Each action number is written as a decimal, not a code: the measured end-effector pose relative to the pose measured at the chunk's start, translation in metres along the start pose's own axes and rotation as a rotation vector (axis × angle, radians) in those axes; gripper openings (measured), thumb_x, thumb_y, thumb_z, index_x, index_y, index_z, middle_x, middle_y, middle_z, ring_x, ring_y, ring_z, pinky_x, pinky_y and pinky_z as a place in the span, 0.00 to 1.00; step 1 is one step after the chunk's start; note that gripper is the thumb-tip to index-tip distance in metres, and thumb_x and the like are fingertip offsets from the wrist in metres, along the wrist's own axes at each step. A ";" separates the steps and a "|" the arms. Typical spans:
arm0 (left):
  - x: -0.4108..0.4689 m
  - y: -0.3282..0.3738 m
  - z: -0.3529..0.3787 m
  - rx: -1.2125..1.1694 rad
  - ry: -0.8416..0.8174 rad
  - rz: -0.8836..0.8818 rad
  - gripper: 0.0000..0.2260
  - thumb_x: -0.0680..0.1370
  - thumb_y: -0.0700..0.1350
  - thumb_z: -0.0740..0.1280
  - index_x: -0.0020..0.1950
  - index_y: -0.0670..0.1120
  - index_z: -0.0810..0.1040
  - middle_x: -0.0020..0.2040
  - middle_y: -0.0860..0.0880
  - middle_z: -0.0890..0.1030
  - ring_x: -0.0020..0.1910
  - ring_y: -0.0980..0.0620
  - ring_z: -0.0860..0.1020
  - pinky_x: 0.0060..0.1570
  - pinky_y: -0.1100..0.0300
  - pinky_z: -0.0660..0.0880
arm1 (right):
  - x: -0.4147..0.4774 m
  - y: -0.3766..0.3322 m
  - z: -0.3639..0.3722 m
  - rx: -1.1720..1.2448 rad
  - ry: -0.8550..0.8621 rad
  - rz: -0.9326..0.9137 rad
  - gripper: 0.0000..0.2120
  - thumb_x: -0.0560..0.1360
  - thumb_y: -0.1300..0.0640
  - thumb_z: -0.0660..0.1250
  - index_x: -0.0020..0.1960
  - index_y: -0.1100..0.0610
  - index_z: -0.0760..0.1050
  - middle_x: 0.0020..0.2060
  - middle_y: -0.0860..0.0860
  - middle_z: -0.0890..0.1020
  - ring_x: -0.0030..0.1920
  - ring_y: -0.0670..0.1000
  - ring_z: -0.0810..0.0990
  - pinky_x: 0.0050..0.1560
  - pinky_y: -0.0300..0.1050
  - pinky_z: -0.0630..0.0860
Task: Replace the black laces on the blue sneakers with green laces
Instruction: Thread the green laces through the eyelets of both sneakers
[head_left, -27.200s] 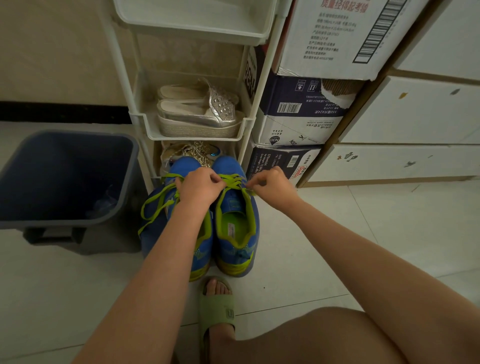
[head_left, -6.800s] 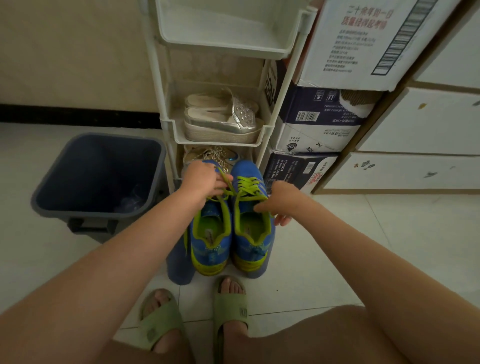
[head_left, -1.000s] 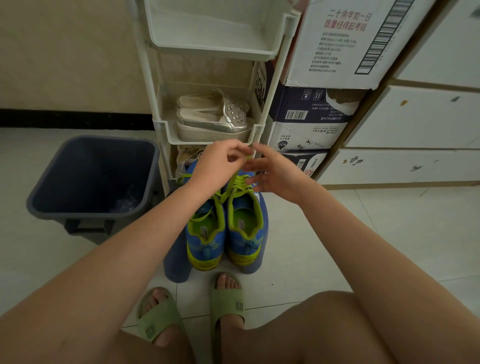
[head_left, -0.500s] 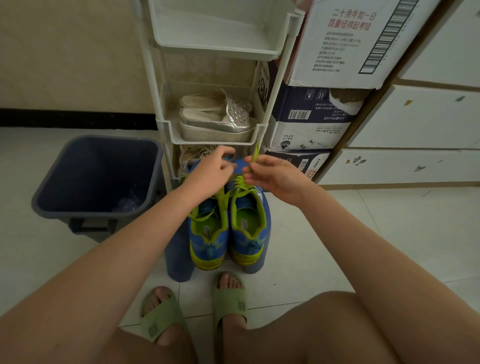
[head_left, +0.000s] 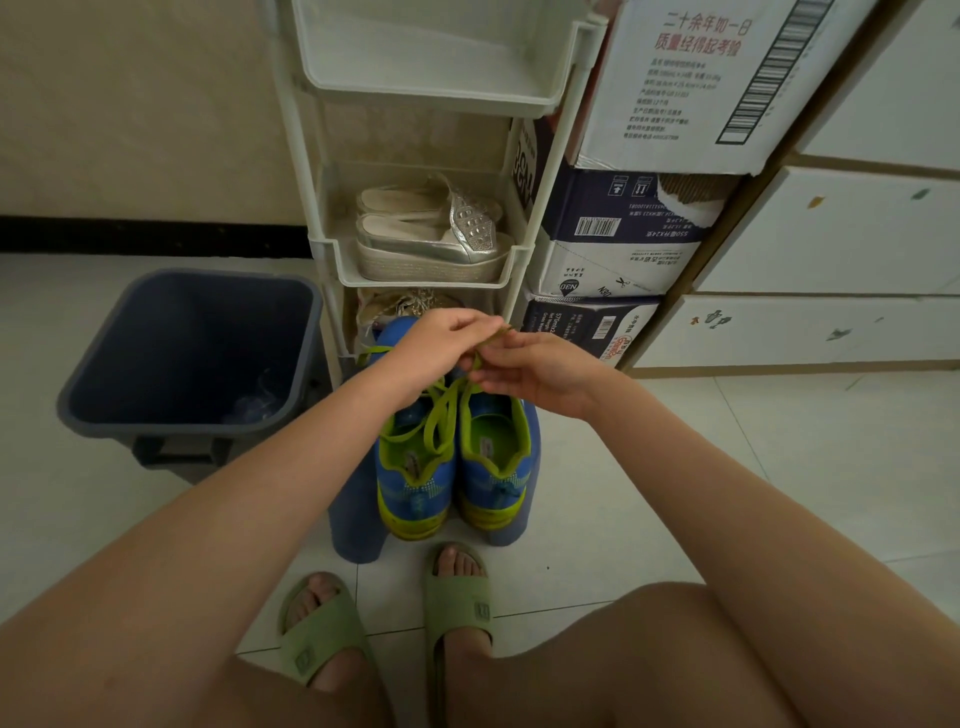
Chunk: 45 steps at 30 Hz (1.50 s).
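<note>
**Over the sneakers, two hands on one green lace**

At the centre of the head view, our left hand (head_left: 441, 338) and right hand (head_left: 530, 369) meet fingertip to fingertip, raised above the toes of the pair of blue mesh sneakers with yellow-green trim (head_left: 415, 478). Both hands are closed in a pinch on the flat lime-green lace (head_left: 441, 415): the left one curls its fingers round it from above, and the right one nips a short end between thumb and forefinger. From the pinch the lace drops in loose strands and loops across the opening of the left sneaker; we cannot tell which eyelets it runs through.

The sneakers stand side by side, heels near us and toes far, on a low blue plastic stool (head_left: 353, 519). Just near of the stool are our feet in olive-green rubber slides (head_left: 460, 592) on the pale tiled floor (head_left: 779, 467).

To the left sits a dark grey square plastic bin (head_left: 104, 410). Beyond the sneakers rises a white plastic tiered rack (head_left: 540, 208), with silver wedge sandals (head_left: 436, 244) on its middle shelf. Right of the rack, printed cardboard boxes (head_left: 675, 93) are stacked against white drawer fronts (head_left: 831, 234).
</note>
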<state>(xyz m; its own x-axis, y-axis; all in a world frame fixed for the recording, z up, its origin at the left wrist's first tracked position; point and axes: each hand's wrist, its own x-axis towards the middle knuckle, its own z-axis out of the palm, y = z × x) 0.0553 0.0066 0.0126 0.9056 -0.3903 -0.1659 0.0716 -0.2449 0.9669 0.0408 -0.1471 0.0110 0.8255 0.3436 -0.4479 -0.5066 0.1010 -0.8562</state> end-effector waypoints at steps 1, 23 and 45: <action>0.000 -0.001 -0.001 0.018 -0.004 0.004 0.09 0.80 0.48 0.63 0.54 0.47 0.81 0.40 0.52 0.80 0.37 0.56 0.74 0.42 0.63 0.73 | 0.000 0.000 0.000 -0.013 -0.005 0.010 0.08 0.79 0.65 0.60 0.54 0.61 0.77 0.42 0.53 0.84 0.41 0.47 0.83 0.41 0.37 0.80; 0.001 -0.037 0.033 0.398 0.230 0.002 0.05 0.76 0.40 0.68 0.46 0.42 0.84 0.39 0.44 0.85 0.34 0.56 0.80 0.42 0.64 0.78 | 0.007 0.011 -0.027 -0.927 0.356 0.157 0.11 0.73 0.70 0.60 0.48 0.73 0.79 0.35 0.64 0.82 0.34 0.58 0.82 0.42 0.47 0.83; 0.003 -0.046 0.066 0.335 0.378 -0.011 0.06 0.77 0.42 0.68 0.48 0.44 0.84 0.41 0.46 0.85 0.39 0.49 0.82 0.46 0.50 0.79 | 0.001 0.014 -0.036 -0.755 0.312 0.132 0.08 0.73 0.70 0.65 0.51 0.71 0.78 0.38 0.63 0.81 0.33 0.55 0.80 0.37 0.43 0.81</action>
<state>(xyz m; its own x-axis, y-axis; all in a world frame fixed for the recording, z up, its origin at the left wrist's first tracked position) 0.0275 -0.0418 -0.0454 0.9981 -0.0524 -0.0336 -0.0002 -0.5430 0.8397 0.0437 -0.1788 -0.0105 0.8582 0.0221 -0.5128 -0.3927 -0.6150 -0.6838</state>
